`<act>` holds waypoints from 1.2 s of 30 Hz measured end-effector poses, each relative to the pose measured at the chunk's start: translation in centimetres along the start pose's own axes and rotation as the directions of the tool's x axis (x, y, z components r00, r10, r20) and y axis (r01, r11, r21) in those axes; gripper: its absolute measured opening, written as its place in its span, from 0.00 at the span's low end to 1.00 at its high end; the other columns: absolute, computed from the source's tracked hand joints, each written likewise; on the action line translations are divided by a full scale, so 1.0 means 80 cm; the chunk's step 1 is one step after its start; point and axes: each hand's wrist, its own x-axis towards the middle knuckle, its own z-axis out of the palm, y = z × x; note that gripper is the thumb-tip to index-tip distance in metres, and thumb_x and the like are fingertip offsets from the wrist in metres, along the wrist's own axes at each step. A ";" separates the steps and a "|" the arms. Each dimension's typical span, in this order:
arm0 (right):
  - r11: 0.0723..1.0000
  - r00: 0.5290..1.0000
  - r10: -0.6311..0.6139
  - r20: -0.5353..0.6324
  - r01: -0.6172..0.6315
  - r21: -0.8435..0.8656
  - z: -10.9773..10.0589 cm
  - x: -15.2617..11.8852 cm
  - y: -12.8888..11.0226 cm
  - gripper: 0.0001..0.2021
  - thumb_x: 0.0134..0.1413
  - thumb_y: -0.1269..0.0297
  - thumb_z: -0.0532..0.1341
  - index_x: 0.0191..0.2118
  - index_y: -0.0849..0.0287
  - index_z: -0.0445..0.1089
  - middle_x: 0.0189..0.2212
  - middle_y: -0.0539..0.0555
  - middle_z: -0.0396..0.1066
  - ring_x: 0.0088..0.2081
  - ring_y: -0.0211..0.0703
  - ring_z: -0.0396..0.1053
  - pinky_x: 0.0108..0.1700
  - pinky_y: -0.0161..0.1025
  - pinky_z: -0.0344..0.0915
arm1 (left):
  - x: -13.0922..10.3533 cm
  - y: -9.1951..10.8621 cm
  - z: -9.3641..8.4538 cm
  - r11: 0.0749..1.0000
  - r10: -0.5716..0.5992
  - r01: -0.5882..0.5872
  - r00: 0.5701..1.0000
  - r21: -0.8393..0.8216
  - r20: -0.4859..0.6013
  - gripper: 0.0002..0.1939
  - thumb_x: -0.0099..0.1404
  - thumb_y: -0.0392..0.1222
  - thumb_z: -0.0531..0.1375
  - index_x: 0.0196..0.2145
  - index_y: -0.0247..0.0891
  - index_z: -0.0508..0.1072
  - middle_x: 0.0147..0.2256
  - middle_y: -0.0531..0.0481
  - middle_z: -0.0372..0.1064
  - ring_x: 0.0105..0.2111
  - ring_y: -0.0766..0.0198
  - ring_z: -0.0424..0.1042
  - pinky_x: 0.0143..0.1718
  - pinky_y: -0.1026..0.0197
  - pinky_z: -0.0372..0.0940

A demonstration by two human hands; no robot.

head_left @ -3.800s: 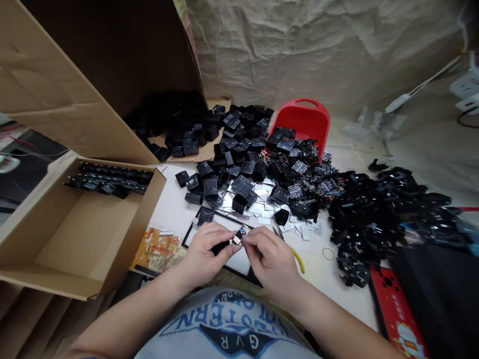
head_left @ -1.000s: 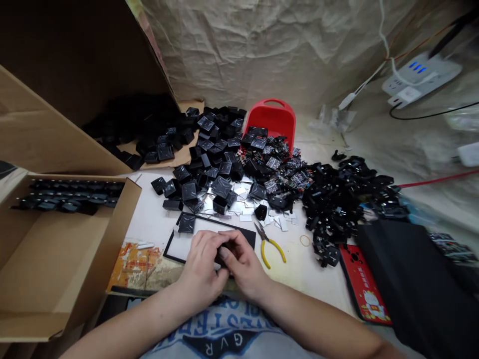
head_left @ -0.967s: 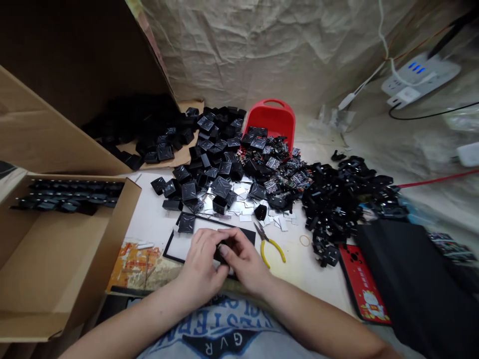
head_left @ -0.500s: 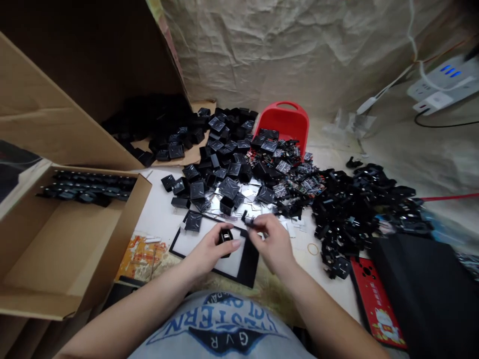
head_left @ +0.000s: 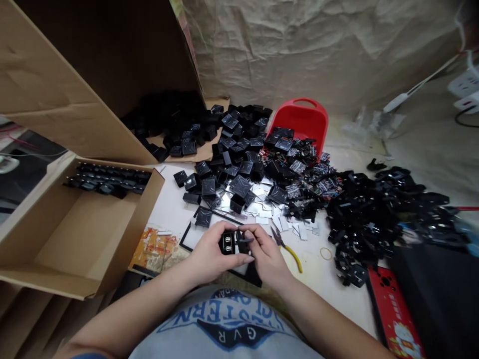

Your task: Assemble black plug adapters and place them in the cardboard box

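Note:
My left hand (head_left: 211,252) is closed around a small black plastic housing (head_left: 228,243) whose face shows two USB ports. My right hand (head_left: 267,254), closed as well, pinches a black plastic part (head_left: 244,241) right beside the housing. Whether the two pieces touch is hard to make out. Both hands are above a black-framed white pad (head_left: 189,238). To the right of my right hand lie pliers (head_left: 293,255) with a yellow handle.
Black square housings (head_left: 208,187) are heaped behind the hands, with metal plates (head_left: 264,213) and circuit boards (head_left: 298,167) spilling from a red scoop (head_left: 320,124). Black parts (head_left: 359,214) pile up at right. An open carton (head_left: 60,249) stands at left, a rubber band (head_left: 326,254) at right.
My right hand has brought the black part leftward against or close to the housing. The housing has turned so its ports face up, and the pliers have come into sight. The view has shifted left.

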 end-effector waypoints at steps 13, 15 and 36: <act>0.896 0.947 -0.320 0.015 0.308 -0.318 -0.008 0.003 -0.030 0.11 0.64 0.70 0.51 0.45 0.52 0.68 0.36 0.53 0.71 0.37 0.45 0.69 0.40 0.42 0.66 | 0.000 -0.005 -0.001 0.967 0.234 -0.231 0.972 0.106 -0.016 0.25 0.51 0.29 0.62 0.47 0.40 0.69 0.41 0.47 0.70 0.43 0.57 0.71 0.46 0.54 0.67; 0.834 0.917 -0.396 0.047 0.381 -0.399 -0.002 0.003 -0.028 0.15 0.59 0.75 0.50 0.47 0.53 0.66 0.35 0.54 0.70 0.37 0.46 0.69 0.40 0.43 0.67 | -0.002 -0.007 0.001 0.959 0.246 -0.240 0.969 0.149 -0.019 0.27 0.49 0.28 0.60 0.48 0.40 0.69 0.40 0.48 0.70 0.42 0.57 0.71 0.45 0.54 0.67; 0.669 0.800 -0.588 0.119 0.563 -0.484 0.026 -0.004 0.011 0.23 0.48 0.77 0.51 0.51 0.54 0.58 0.32 0.53 0.65 0.26 0.46 0.67 0.27 0.42 0.66 | -0.037 0.015 0.006 0.876 0.155 -0.124 0.988 0.467 -0.029 0.33 0.45 0.28 0.56 0.53 0.38 0.65 0.40 0.43 0.66 0.41 0.50 0.66 0.46 0.46 0.66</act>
